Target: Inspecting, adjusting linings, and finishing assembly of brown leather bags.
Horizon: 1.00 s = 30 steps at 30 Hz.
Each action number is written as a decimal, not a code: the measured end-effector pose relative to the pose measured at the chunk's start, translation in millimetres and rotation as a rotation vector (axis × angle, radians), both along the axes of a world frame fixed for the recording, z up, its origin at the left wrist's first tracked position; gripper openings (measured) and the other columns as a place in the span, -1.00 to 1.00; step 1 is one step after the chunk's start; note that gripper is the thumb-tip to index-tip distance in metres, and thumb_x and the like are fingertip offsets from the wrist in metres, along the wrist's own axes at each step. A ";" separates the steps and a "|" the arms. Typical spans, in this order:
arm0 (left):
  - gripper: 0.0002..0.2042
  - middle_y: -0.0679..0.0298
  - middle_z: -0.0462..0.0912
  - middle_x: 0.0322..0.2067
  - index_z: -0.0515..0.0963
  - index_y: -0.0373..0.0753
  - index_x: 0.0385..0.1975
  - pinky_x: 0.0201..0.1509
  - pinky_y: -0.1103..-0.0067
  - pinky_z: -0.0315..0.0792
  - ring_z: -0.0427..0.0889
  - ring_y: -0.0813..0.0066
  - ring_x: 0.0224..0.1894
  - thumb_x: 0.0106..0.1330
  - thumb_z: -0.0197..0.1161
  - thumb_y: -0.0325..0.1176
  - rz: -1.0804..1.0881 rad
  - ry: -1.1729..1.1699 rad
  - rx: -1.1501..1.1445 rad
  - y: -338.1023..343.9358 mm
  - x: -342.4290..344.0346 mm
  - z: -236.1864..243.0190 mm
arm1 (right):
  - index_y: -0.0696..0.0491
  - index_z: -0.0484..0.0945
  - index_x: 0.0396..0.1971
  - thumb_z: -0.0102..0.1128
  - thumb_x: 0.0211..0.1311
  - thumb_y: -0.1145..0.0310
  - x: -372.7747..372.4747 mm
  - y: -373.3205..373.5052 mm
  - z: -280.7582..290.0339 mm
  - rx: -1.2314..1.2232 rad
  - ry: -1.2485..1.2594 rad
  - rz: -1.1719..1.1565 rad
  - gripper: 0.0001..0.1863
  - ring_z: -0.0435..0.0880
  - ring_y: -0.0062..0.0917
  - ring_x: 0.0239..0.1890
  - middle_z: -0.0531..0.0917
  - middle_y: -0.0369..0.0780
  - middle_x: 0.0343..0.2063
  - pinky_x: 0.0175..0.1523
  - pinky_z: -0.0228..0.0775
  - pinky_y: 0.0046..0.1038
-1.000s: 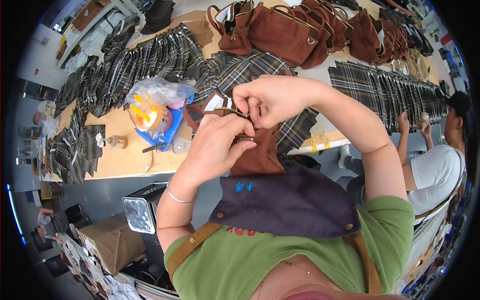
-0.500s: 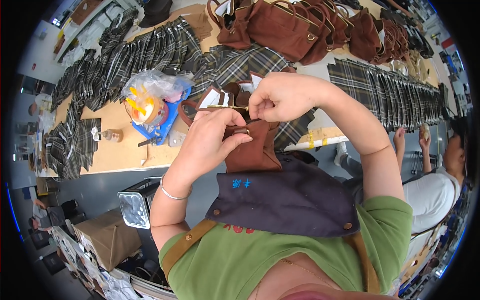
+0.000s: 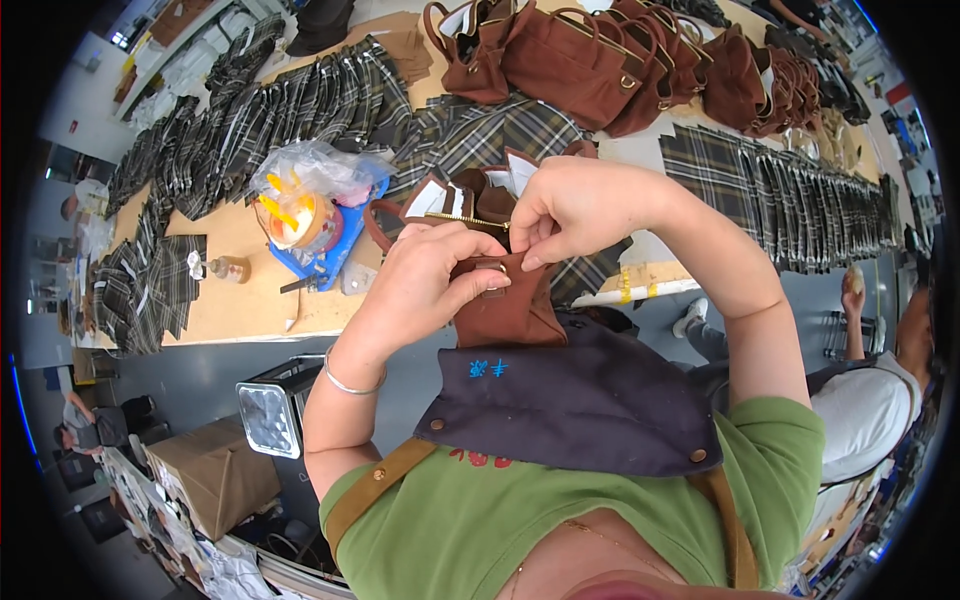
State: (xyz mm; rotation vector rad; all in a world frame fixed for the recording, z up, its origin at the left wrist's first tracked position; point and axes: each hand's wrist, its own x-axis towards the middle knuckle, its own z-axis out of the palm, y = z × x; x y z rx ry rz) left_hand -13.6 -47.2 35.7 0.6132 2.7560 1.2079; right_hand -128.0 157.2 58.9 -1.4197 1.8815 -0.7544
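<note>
A brown handbag stands at the table's near edge against my dark apron, its top gaping and a gold zipper showing along the opening. My left hand pinches the bag's near top edge, with a small metal fitting by the thumb tip. Just right of it, my right hand has thumb and fingers closed on the same rim. White lining or paper pokes up inside the bag. One brown handle loops out at the left. Whatever lies between the fingertips is hidden.
Plaid fabric pieces lie in rows at the left, with more plaid pieces at the right. Several brown handbags line the back. A tub with yellow-handled tools sits on a blue tray. A small bottle stands left. Another person is at the right.
My right hand has come down onto the bag's rim and its fingers have straightened somewhat. The left hand keeps its pinch. The person at the right has leaned over.
</note>
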 end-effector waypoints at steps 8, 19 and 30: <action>-0.77 0.43 0.60 -0.46 0.65 -0.06 -0.32 0.13 0.35 0.04 0.46 0.42 -0.17 0.04 0.42 -0.18 -0.048 0.272 -0.244 -7.6 -1.4 5.9 | 0.11 0.58 -0.38 0.17 0.18 0.39 3.7 0.9 -9.6 0.031 0.140 0.024 -0.89 0.58 -0.30 -0.40 0.61 -0.21 -0.51 -0.28 0.36 -0.32; -0.85 0.50 0.53 -0.52 0.67 -0.04 -0.38 -0.02 0.40 0.01 0.35 0.45 -0.27 0.09 0.41 -0.20 -0.008 0.372 -0.192 -14.3 -16.7 -12.9 | 0.08 0.56 -0.32 0.13 0.22 0.39 -1.7 13.9 -13.0 0.036 0.213 -0.071 -0.90 0.57 -0.26 -0.33 0.60 -0.21 -0.42 -0.22 0.36 -0.31; -0.86 0.38 0.52 -0.05 0.68 -0.07 -0.43 0.21 0.28 -0.02 0.34 0.30 0.10 0.12 0.37 -0.19 0.009 0.383 -0.217 -10.9 -25.8 -17.2 | 0.01 0.60 -0.25 0.08 0.32 0.26 -4.6 31.6 -29.4 -0.052 0.159 -0.123 -0.82 0.59 -0.24 -0.20 0.63 -0.21 -0.33 -0.12 0.39 -0.29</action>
